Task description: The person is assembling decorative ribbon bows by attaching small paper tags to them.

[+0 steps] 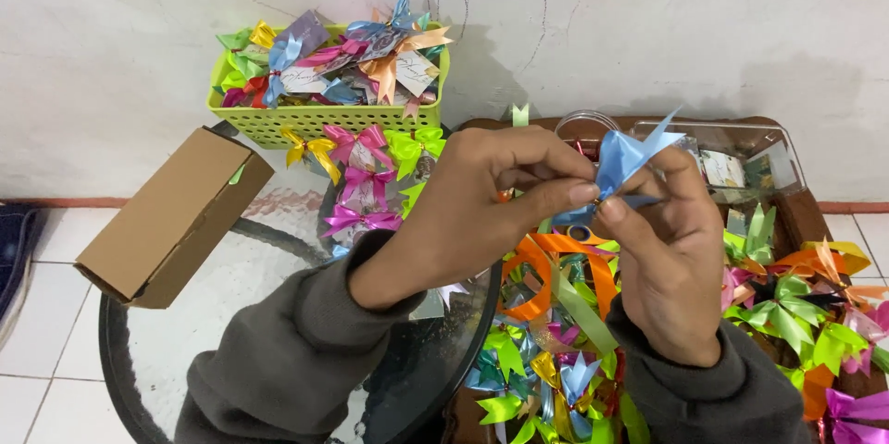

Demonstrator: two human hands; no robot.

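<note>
- Left hand (486,203) & right hand (671,250) meet mid-frame, above the round glass table (199,314); both pinch one light blue ribbon bow (622,162).
- Left thumb + forefinger closed on the bow's centre, prob. to keep the folds from springing apart.
- Right fingertips nipped at the same knot from below (tails point up-right, free).
- Green basket (319,115) of finished bows sits by the wall, w/ more bows laid just in front.
- Loose ribbon pieces (565,305) heaped under the hands, within easy reach.
- Brown cardboard box (171,217) at left, well apart.
</note>
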